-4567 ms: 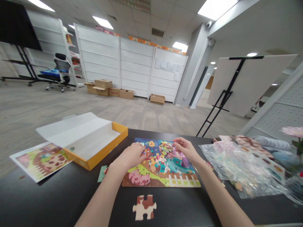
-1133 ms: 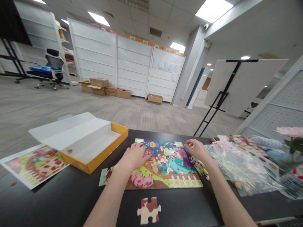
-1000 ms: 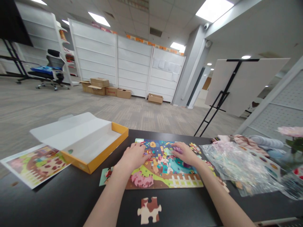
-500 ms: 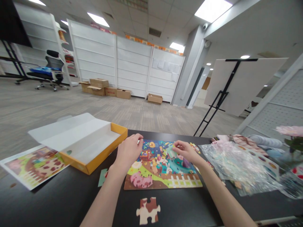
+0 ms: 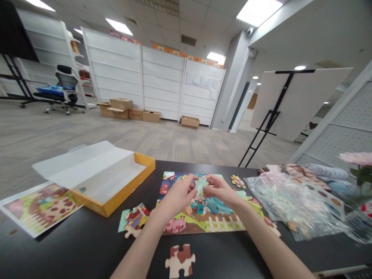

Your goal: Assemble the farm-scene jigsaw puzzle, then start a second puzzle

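A pale green puzzle piece (image 5: 201, 185) is pinched between the fingers of my left hand (image 5: 180, 192) and my right hand (image 5: 220, 189). Both hands are over a colourful jigsaw puzzle (image 5: 200, 226) with farm animals and a white fence, and they hide part of its upper half. Nearer to me a brown-and-cream puzzle piece (image 5: 180, 261) lies alone on the black table. Several loose pieces (image 5: 136, 219) are heaped beside my left forearm. More pieces lie right of the puzzle, partly behind my right forearm, and a small cluster (image 5: 237, 181) sits beyond my right hand.
At the left stands an open yellow box (image 5: 128, 190) with a white lid, overlapping a printed picture sheet (image 5: 43, 209). Crumpled clear plastic bags (image 5: 290, 201) cover the right side, with rolled fabrics (image 5: 325, 172) and a pink flower (image 5: 357, 157) behind.
My left hand has moved right from the puzzle's left edge to the green piece. My right hand has brought that piece slightly left. Loose pieces on the left are uncovered.
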`<state>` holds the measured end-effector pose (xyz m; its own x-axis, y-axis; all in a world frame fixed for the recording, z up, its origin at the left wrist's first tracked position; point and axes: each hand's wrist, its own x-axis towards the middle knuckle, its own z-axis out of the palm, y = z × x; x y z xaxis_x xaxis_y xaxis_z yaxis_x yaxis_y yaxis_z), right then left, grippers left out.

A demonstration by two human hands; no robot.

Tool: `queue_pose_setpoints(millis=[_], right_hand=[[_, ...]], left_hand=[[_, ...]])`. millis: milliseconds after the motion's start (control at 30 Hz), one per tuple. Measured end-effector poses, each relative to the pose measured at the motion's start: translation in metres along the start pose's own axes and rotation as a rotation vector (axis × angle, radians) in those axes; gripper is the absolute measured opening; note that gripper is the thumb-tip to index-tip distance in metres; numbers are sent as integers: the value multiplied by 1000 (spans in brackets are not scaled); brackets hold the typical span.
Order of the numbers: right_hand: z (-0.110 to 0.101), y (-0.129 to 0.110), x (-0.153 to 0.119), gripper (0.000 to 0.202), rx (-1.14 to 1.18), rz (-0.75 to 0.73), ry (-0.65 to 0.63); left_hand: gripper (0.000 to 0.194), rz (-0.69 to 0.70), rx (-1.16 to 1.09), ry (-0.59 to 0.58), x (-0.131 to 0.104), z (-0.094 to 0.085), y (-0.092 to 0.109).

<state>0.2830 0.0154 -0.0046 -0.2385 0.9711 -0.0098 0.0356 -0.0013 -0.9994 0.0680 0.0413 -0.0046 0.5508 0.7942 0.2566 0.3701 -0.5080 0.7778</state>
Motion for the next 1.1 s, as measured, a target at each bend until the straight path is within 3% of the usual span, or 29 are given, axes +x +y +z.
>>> queue_pose_setpoints(millis=[300, 500, 733, 833, 967, 1100], right_hand=[[-11, 3, 2, 44, -51, -74, -44], [-6, 3, -1, 61, -86, -107, -105], [-2, 10, 4, 52, -271, -144, -43], [-23, 11, 9, 53, -375, -181, 115], [-74, 9, 10, 57, -543, -279, 533], [-105, 10, 9, 59, -670, -271, 650]], left_hand=[[23, -9, -119, 51, 2, -14, 4], [25, -4, -24, 84, 2, -14, 4], [25, -13, 132, 80, 2, -14, 4], [26, -71, 344, 103, -2, -19, 6], [25, -171, 637, 60, -7, -27, 9], [23, -184, 715, 11, -9, -32, 10]])
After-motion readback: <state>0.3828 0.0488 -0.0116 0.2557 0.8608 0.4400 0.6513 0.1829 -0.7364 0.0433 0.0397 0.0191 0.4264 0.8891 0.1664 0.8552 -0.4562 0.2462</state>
